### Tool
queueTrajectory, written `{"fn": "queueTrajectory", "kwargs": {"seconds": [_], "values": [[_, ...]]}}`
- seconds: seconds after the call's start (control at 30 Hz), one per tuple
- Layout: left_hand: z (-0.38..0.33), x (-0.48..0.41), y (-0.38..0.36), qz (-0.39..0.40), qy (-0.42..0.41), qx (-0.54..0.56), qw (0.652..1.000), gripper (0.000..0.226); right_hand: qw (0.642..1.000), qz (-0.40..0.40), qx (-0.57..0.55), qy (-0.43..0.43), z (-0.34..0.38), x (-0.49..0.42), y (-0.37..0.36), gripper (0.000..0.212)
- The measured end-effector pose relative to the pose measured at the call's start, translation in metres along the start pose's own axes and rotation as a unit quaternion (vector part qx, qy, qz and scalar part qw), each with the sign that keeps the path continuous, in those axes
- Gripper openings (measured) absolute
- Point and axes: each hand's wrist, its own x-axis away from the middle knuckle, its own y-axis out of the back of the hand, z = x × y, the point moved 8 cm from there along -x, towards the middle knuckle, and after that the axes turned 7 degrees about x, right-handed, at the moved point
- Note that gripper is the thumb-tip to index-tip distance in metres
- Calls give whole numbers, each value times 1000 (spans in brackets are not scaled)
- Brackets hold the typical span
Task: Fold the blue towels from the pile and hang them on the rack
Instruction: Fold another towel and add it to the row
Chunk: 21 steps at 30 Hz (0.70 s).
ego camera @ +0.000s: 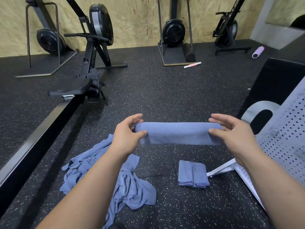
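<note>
Head view: the towel (178,133) hung in the air as a folded band, held level above the floor (165,90). The left hand (127,134) pinched its left end and the right hand (231,131) its right end. On each hand the thumb lay on the near face and the fingers (137,117) on the far face, fairly straight, a light pinch and not a full grip. Below and left of the towel lay the pile (133,190), loose and crumpled. Below it and slightly right sat a folded stack (193,174). Right of the towel stood a white perforated frame (283,138), likely the rack.

The risks looked plain. Only the two ends were held, so the middle had no support. If either pinch eased, the layers could slide apart and the fold would open. A dropped end would swing the towel down onto the floor or into the pile, and the folding would need redoing. Carrying it right toward the frame, a corner could catch an edge and drag the layers askew. Draped off-centre, it might slip off by its own weight.
</note>
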Motion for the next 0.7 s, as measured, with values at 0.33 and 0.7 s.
{"fn": "queueTrajectory", "kwargs": {"seconds": [0.33, 0.7], "values": [[-11, 2, 2, -13, -68, -255, 964, 40, 948, -17, 302, 104, 7, -2, 0, 47], [3, -6, 13, 10, 55, -19, 998, 43, 991, 101, 12, -85, -11, -3, 0, 15]]}}
